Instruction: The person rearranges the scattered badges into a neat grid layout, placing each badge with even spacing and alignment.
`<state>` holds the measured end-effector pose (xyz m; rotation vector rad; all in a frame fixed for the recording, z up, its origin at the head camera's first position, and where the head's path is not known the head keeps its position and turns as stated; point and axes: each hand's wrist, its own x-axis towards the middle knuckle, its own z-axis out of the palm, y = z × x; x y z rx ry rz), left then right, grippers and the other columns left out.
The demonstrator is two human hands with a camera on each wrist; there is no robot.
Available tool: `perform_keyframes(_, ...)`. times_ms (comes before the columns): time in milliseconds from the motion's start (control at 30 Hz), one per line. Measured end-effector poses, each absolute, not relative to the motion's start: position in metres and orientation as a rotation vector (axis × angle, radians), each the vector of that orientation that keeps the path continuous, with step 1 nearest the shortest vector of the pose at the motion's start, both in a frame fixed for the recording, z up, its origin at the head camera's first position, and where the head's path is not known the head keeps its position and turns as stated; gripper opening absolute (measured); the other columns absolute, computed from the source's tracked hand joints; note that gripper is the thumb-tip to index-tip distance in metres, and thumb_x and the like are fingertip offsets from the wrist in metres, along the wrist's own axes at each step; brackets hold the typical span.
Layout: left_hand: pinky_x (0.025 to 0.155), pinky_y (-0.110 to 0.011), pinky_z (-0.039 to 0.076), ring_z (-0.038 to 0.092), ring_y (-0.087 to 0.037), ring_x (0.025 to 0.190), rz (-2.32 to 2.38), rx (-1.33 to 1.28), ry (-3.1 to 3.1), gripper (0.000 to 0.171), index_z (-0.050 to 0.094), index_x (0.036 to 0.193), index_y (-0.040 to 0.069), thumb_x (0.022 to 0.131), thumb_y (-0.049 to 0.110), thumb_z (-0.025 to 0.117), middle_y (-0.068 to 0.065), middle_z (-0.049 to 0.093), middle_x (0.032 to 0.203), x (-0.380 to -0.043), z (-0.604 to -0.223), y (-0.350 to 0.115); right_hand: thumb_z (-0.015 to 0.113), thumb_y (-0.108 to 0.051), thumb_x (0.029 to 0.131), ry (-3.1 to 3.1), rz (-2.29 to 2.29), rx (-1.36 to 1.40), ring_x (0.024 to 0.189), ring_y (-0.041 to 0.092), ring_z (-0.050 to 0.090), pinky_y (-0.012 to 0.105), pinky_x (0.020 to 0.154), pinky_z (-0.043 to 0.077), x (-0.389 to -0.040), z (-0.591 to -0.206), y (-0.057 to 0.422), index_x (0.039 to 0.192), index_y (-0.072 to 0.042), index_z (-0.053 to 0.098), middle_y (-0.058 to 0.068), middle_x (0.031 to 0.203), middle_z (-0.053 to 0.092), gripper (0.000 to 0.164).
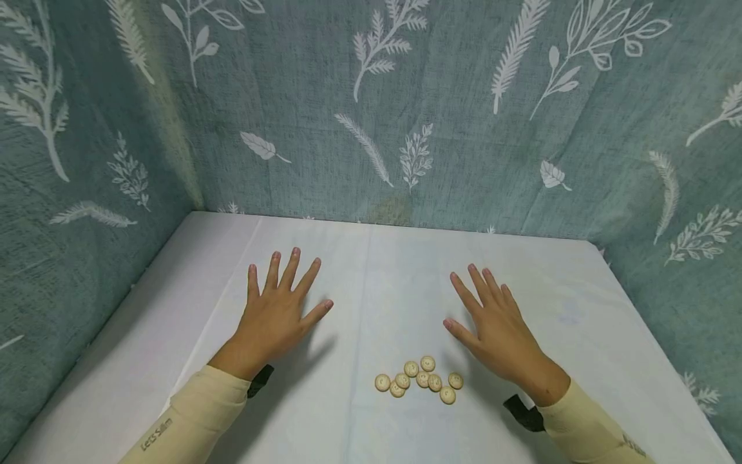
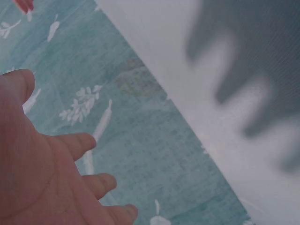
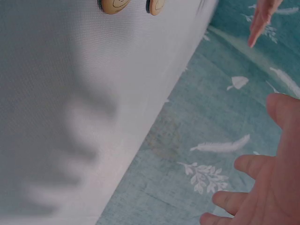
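Several small round wooden discs (image 1: 434, 383) with dark markings lie in a loose cluster on the white table, some touching or overlapping. My left hand (image 1: 278, 322) hovers above the table to the left of them, palm down, fingers spread and holding nothing. To their right, my right hand (image 1: 500, 332) is likewise raised with fingers spread and nothing in it. The left wrist view shows the left palm (image 2: 42, 173) with the hand's shadow on the cloth. At the top of the right wrist view, two discs (image 3: 115, 4) are partly visible, apart from the right hand (image 3: 272, 183).
A white cloth (image 1: 359, 290) with fold lines covers the table. Blue-green fabric (image 1: 313, 84) with white leaf prints rises behind the table and along both sides. Dark straps (image 1: 524, 414) show beneath the wrists, by the cream sleeves (image 1: 191, 412).
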<state>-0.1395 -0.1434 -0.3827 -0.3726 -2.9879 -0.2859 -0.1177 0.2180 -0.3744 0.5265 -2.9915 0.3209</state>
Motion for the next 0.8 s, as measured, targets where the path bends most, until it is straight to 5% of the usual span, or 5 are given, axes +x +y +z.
perform_keyframes(267,0.115,-0.072,0.0,0.006,-0.043,0.154,-0.287,-0.381,-2.988,0.074,0.025,0.16,0.026,0.098,0.064,0.042,-0.015,0.012,0.168,-0.138,-0.381,-0.139,0.053,-0.051,0.1,-2.988,0.344,0.56,0.155,0.04,0.008,0.067,0.117,0.014,-0.113,-0.374,0.221,0.16,-0.025,0.021,0.016,0.167,0.014,0.073)
perform_keyframes(400,0.116,-0.069,0.012,0.024,-0.04,0.151,-0.307,-0.406,-2.95,0.067,0.037,0.155,0.023,0.098,0.055,0.052,-0.015,0.03,0.163,-0.136,-0.383,-0.133,0.058,-0.048,0.098,-2.97,0.379,0.609,0.152,0.042,0.019,0.066,0.115,0.021,-0.113,-0.377,0.219,0.158,-0.024,0.03,0.016,0.165,0.023,0.071)
perform_keyframes(567,0.094,-0.054,0.048,0.064,-0.032,0.114,-0.362,-0.53,-2.778,0.044,0.064,0.132,0.015,0.094,0.037,0.067,-0.01,0.067,0.128,-0.137,-0.386,-0.12,0.067,-0.037,0.095,-2.93,0.498,0.685,0.139,0.036,0.044,0.06,0.106,0.04,-0.113,-0.381,0.218,0.148,-0.022,0.048,0.012,0.152,0.045,0.058)
perform_keyframes(667,0.076,-0.044,0.053,0.069,-0.023,0.089,-0.39,-0.641,-2.675,0.03,0.072,0.116,0.015,0.09,0.03,0.074,-0.003,0.074,0.101,-0.137,-0.386,-0.111,0.071,-0.03,0.093,-2.905,0.6,0.717,0.125,0.027,0.056,0.051,0.098,0.049,-0.114,-0.383,0.218,0.138,-0.02,0.059,0.005,0.135,0.058,0.047)
perform_keyframes(800,0.07,-0.034,0.05,0.064,-0.012,0.073,-0.409,-0.779,-2.624,0.017,0.075,0.101,0.019,0.086,0.026,0.079,0.006,0.07,0.082,-0.135,-0.386,-0.103,0.074,-0.022,0.091,-2.876,0.723,0.744,0.097,0.013,0.061,0.034,0.081,0.053,-0.117,-0.386,0.218,0.121,-0.016,0.069,-0.005,0.104,0.065,0.032)
